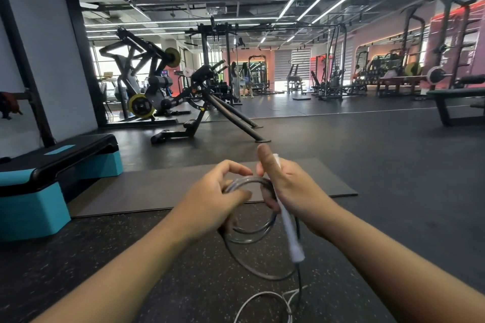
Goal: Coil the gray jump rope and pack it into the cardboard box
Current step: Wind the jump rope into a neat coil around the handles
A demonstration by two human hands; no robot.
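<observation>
1. Rope first, from the head view: the gray jump rope [252,220] is wound into several loops held between both hands, above the speckled black floor [78,257].
2. Left hand [220,196]: its grip is closed, fingers and thumb curled round the left side of the coil, pinching the clear-gray strands together.
3. Right hand [286,186]: its grip is wrapped round the white handle [288,228] and the right side of the coil; the thumb stands straight up, and the handle runs down and out below the palm.
4. Below the coil, one wider loop hangs down, and loose rope trails onto the floor near the bottom edge of the picture, where a pale strand curls.
5. Beyond the coil lies a gray mat [168,189], flat on the floor, just behind the hands.
6. Left of the coil, touching the mat's left edge, stands a black and teal step platform [47,181].
7. Far beyond the coil are gym machines: a black plate-loaded machine [147,78] with yellow discs, and racks along the pink wall on the right.
8. Two people [242,78] stand far off, behind the machines, too small to tell more.
9. No cardboard box can be made out in this view.
</observation>
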